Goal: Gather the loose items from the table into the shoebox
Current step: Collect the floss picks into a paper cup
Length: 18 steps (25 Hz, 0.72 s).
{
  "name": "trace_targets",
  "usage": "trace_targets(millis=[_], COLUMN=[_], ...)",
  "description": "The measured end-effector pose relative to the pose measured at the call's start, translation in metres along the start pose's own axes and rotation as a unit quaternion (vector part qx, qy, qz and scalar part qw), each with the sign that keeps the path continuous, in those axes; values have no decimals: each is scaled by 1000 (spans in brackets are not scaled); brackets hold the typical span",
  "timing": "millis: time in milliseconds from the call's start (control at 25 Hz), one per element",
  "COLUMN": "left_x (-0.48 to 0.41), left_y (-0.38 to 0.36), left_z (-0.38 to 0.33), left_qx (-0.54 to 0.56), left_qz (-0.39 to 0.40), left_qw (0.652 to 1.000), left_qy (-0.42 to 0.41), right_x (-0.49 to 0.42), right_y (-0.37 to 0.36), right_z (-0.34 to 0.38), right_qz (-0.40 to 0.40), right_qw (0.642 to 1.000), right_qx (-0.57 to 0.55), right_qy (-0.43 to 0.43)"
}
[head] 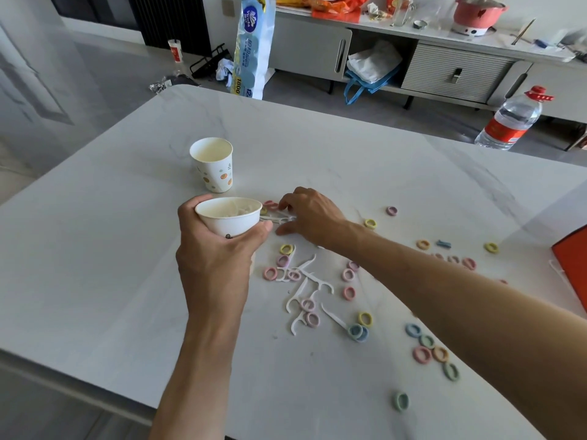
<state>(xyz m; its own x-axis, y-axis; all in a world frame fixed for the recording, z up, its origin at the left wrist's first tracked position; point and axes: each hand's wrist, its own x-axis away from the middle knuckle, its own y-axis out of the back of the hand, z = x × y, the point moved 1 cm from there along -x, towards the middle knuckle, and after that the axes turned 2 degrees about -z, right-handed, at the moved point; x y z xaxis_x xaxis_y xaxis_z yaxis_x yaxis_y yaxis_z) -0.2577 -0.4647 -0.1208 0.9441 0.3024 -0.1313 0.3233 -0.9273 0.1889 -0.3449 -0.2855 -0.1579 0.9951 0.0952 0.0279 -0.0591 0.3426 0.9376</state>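
Two forearms over a pale table, one cup held, small items loose.
Left hand wraps round a white paper cup tilted with its mouth toward the viewer. Right hand reaches across to just beside the cup's rim, fingers curled down over white floss picks, thumb stretched out below them; whether it holds any cannot be told. Pastel hair ties lie scattered right and near. Orange shoebox, cropped, sits at the right edge. Second cup stands upright, farther off.
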Motion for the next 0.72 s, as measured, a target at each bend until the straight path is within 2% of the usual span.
trace_targets(millis=[240,360,480,720], left_x=[-2,-2,-1,2], left_y=[5,6,5,2], left_z=[3,3,1,-2], left_qx=[-5,-5,-2,-10], left_qz=[-5,2,13,44], left_qw=[1000,1000,1000,999], left_qy=[5,7,13,7], right_x=[-10,-3,0,4], right_y=[-9,-3,7,14], right_z=[8,-7,-15,-6], right_qz=[-8,33,70,43], right_qw=[999,997,995,993], right_qx=[17,9,52,103], right_qy=[-33,-65,-58,-42])
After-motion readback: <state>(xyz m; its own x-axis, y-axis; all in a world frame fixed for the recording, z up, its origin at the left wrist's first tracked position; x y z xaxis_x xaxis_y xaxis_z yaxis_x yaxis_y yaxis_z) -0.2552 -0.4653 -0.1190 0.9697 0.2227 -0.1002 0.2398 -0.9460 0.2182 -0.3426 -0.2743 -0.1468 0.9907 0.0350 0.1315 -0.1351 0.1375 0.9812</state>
